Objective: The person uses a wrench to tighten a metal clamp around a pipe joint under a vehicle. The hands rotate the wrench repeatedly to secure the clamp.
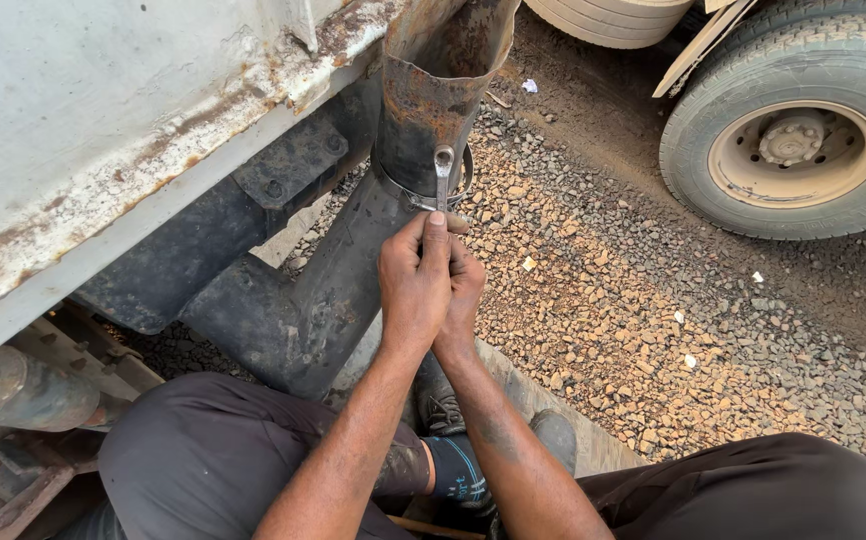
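1. Your left hand (415, 285) grips the short silver metal spanner (443, 180), its ring end up by the thin steel band clamp (423, 197) on the rusty round exhaust pipe (433, 100).
2. Your right hand (465, 292) wraps beneath, closed.
3. You seem mid-turn on the clamp bolt; swing steadily next.

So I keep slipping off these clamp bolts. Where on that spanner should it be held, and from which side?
Probably by the plain shank of the spanner, low down, coming from below. Its ring end stands up against the rusty pipe at the clamp, so only the lower shank is free, where the left hand and right hand are.
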A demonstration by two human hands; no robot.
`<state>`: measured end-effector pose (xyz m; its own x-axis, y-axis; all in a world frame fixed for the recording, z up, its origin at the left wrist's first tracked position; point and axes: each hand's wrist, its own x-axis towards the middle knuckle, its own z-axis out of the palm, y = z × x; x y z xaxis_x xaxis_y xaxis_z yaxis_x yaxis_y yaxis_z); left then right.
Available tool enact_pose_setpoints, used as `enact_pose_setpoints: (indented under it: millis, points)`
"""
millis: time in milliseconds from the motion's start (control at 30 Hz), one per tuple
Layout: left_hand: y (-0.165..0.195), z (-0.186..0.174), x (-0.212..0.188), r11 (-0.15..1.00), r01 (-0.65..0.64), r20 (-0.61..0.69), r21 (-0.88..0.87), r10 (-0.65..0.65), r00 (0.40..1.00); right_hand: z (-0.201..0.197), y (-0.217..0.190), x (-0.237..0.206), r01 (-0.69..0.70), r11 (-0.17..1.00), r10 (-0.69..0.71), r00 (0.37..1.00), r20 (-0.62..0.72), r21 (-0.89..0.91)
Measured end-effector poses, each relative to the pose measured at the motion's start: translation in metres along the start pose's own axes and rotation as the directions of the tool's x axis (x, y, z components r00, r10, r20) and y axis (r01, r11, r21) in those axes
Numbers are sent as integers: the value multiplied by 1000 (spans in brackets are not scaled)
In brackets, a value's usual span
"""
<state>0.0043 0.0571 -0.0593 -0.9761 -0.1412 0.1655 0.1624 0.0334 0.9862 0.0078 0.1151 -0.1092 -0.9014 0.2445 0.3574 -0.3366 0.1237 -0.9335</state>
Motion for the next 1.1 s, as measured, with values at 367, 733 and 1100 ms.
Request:
enact_pose_setpoints:
  millis: [367, 733, 1100]
  points:
    - [7, -2, 0, 998, -36, -6, 43, 36, 999, 1, 5, 4, -23, 993, 23, 1000, 0, 118]
    - [2, 3, 1, 993, -110, -42, 52, 112, 993, -5, 8, 7, -85, 994, 85, 996, 3, 74]
    - [1, 5, 3, 997, -62, 28, -52, 63, 998, -9, 13, 10, 17, 996, -21, 999, -44, -88]
